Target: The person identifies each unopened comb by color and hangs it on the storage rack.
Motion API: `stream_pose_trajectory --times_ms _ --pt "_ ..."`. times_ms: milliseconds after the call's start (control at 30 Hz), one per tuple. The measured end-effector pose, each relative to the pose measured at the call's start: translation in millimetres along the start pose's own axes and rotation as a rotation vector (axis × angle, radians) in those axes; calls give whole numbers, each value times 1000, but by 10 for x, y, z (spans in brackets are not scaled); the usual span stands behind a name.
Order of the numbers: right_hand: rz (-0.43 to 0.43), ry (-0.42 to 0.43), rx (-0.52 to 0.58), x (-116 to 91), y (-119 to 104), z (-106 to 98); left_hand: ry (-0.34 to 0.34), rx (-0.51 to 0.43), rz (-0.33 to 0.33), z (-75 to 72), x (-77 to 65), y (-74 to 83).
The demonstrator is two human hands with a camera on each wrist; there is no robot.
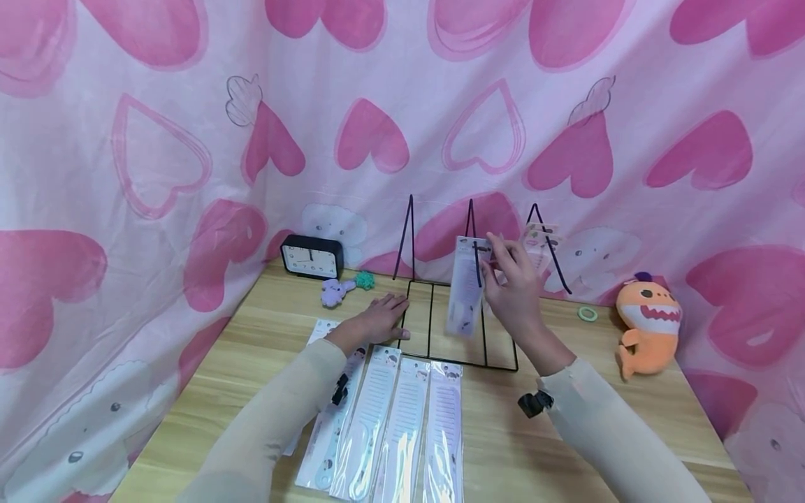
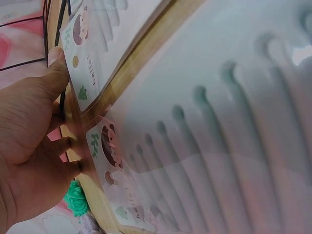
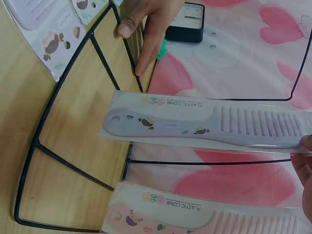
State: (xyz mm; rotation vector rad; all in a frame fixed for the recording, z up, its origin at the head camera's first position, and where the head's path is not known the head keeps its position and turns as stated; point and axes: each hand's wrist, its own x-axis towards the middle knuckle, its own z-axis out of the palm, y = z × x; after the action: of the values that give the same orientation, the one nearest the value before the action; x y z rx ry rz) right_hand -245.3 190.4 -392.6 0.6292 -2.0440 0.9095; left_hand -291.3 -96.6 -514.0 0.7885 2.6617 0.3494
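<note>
My right hand [image 1: 512, 290] pinches the top of a purple plastic comb [image 3: 185, 124] in a clear packet, beside a front hook of the black wire rack [image 1: 430, 323]. The comb hangs upright above the rack's base. My left hand [image 1: 379, 320] rests on the left edge of that base, fingers extended. On the rack's right hook hangs a pink packaged comb [image 3: 190, 214], partly behind my right hand in the head view. Several more packaged combs [image 1: 402, 426] lie side by side on the table in front of the rack, some partly under my left forearm.
A black alarm clock [image 1: 312, 257] stands at the back left. Near it lie a purple toy [image 1: 333, 292] and a green scrunchie-like item [image 1: 364, 280]. At right are an orange shark plush [image 1: 650, 328] and a pale green ring [image 1: 588, 314]. Heart-patterned cloth [image 1: 371, 136] hangs behind.
</note>
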Motion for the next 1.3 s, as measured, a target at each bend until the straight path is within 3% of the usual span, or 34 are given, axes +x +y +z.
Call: stream_pose_trajectory --times_ms 367,633,833,1100,1300 --pt "62 1 13 104 47 99 -13 -31 -21 -12 -7 22" --pt "72 18 20 99 72 124 -2 -103 -30 131 128 -115" --pt "68 29 28 91 86 112 -2 -102 -19 126 141 -112" --pt "-7 12 54 -17 67 60 -9 -107 -14 103 115 -99" --pt "25 -40 78 -201 55 -27 1 -106 -16 162 184 -171"
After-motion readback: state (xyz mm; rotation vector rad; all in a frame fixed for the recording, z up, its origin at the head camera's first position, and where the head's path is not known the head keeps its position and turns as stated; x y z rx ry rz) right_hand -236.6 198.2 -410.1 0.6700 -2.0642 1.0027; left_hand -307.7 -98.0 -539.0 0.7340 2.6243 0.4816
